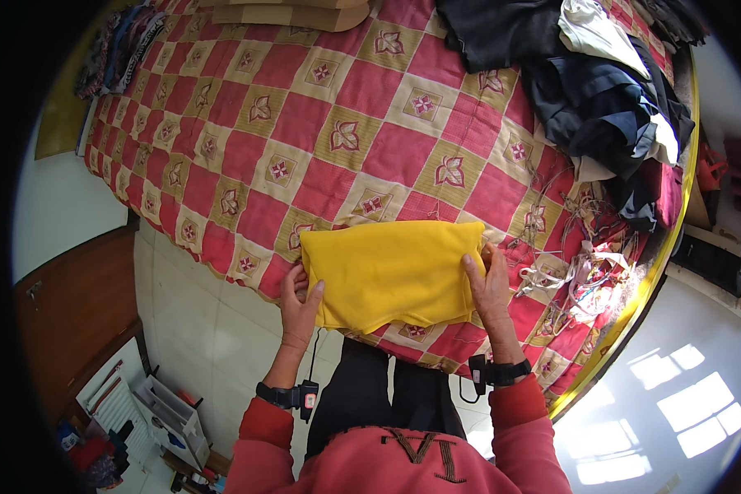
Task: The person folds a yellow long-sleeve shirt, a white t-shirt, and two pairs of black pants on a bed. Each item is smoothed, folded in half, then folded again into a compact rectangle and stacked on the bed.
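Main risk: slip or skew of the yellow cloth (395, 276). It looks folded, layer count not readable, and both hands hold it by the side edges only, so if one side gets pulled harder the layers could shear and the middle bunch. Near edge already runs wavy, far edge fairly straight; a quick lift could let that loose near edge sag open. Near left corner sits right at the edge of the checked quilt (379, 152), maybe slightly past it, can't tell; if the left hand (300, 305) lets go, that corner would likely droop toward the tiled floor (222, 329). Second risk: the thin dark cord (314, 354) from the left wrist device (281, 396) runs up close to that same corner and could snag or end up under fabric. Third: tangled strings (589, 263) lie on the quilt to the right, apart from the cloth; a wide sweep by the right hand (489, 288) could drag them in. Position: cloth lies flat-ish between the hands, in front of the torso, on the quilt's near side. Left hand pinches the left edge, thumb on top, fingers at the side; right hand does the same on the right edge, slightly farther from the body. Grip force: can't tell.
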`<state>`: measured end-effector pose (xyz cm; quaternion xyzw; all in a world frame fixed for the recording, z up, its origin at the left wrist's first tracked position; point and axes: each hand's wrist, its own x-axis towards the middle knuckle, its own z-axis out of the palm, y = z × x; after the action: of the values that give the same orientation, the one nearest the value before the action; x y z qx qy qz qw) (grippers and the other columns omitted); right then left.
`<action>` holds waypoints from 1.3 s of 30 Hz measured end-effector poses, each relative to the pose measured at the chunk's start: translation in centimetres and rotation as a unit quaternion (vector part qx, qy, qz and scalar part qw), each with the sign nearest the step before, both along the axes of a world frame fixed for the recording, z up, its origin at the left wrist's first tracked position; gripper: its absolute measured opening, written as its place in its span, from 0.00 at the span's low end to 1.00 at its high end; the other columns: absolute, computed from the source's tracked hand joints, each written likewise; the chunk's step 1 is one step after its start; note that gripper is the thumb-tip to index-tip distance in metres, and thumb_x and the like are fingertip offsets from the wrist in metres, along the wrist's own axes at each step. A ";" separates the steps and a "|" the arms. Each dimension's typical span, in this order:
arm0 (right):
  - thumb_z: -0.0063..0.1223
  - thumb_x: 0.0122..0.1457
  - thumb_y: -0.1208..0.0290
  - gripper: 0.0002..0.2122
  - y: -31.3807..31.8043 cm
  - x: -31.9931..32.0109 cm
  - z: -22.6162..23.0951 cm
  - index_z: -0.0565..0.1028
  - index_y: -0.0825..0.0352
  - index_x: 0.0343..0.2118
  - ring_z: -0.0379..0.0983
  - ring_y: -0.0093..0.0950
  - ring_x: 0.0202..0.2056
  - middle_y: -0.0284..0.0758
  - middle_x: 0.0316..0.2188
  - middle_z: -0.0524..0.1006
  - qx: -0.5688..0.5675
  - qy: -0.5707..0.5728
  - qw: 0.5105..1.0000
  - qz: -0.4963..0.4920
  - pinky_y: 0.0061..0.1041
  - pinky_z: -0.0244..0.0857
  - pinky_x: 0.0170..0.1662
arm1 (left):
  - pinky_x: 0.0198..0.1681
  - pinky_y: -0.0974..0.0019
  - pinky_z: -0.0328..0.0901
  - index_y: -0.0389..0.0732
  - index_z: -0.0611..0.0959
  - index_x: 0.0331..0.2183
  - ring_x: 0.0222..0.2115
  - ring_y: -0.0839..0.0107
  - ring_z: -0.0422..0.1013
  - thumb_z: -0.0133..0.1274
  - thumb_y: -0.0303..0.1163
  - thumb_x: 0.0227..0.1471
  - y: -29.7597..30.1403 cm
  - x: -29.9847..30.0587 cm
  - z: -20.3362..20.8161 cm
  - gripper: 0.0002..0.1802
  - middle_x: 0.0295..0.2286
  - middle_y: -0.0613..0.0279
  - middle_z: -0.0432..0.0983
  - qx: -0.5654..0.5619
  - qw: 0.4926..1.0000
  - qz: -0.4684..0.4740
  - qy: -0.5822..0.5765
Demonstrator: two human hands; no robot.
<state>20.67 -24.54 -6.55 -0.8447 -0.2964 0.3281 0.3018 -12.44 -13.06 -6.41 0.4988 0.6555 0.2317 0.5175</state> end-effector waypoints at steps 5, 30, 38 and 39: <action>0.55 0.58 0.63 0.18 1.8 -1.8 0.1 0.69 0.70 0.45 0.72 0.42 0.41 0.45 0.38 0.74 0.024 -0.047 0.998 -0.019 0.36 0.65 0.45 | 0.43 0.66 0.65 0.33 0.73 0.42 0.36 0.68 0.70 0.60 0.33 0.49 1.4 3.1 0.8 0.21 0.36 0.56 0.74 -0.002 0.996 -0.051 0.079; 0.47 0.58 0.51 0.32 16.8 1.4 -3.5 0.56 0.56 0.64 0.44 0.34 0.67 0.36 0.65 0.53 0.028 -0.328 0.918 0.222 0.44 0.32 0.66 | 0.65 0.45 0.36 0.46 0.65 0.59 0.62 0.57 0.49 0.51 0.45 0.51 15.8 17.4 -2.8 0.35 0.59 0.55 0.57 0.370 0.779 -0.405 0.303; 0.50 0.55 0.53 0.32 17.1 1.5 -3.9 0.60 0.55 0.62 0.47 0.32 0.66 0.35 0.64 0.56 0.052 -0.311 0.928 0.198 0.43 0.35 0.66 | 0.64 0.43 0.38 0.43 0.66 0.58 0.61 0.52 0.50 0.47 0.45 0.52 16.8 17.5 -3.3 0.33 0.59 0.52 0.56 0.377 0.783 -0.414 0.273; 0.51 0.55 0.53 0.31 17.1 1.5 -3.8 0.60 0.55 0.62 0.47 0.32 0.65 0.35 0.64 0.56 0.062 -0.310 0.929 0.194 0.43 0.36 0.66 | 0.64 0.42 0.38 0.43 0.66 0.58 0.61 0.52 0.50 0.47 0.45 0.52 16.8 17.6 -3.2 0.33 0.59 0.52 0.56 0.375 0.780 -0.418 0.276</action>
<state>22.20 -7.45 -10.30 -0.8099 -0.5529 0.0827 0.1775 5.16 3.74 -9.58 0.9210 0.3591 0.0724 0.1327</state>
